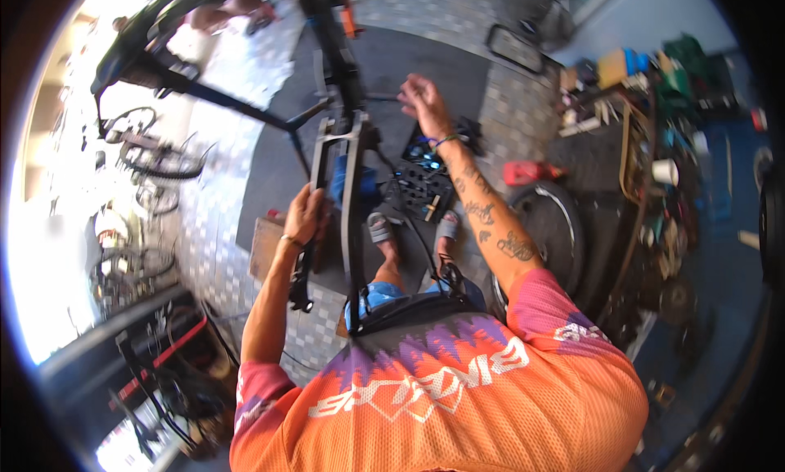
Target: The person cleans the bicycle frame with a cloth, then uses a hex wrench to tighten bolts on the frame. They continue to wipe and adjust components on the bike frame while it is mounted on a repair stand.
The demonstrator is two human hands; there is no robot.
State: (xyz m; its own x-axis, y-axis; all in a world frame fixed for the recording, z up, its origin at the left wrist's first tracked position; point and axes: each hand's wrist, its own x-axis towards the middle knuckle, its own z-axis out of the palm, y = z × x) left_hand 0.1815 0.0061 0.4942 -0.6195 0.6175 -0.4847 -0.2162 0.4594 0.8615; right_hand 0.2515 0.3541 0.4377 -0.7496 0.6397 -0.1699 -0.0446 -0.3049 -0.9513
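Note:
A dark bicycle frame (353, 186) runs lengthwise in front of me, with a pale silver bridge between its rear stays. My left hand (304, 214) is wrapped round the left stay at about mid-length. Raised to the right of the frame, my right hand (421, 100) has its fingers apart and holds nothing I can see. Below it a black tray (421, 186) with tools lies on the dark mat (270, 202), beside my sandaled feet. A blue cloth or bag (368, 186) shows under the frame.
A black stand arm (213, 96) reaches across upper left. Another person's bare legs (214, 14) show behind it. Several bicycles (159, 157) stand left. At right are a wheel (564, 218), a red container (527, 172) and a cluttered bench (621, 128). A wooden box (263, 247) sits by my left arm.

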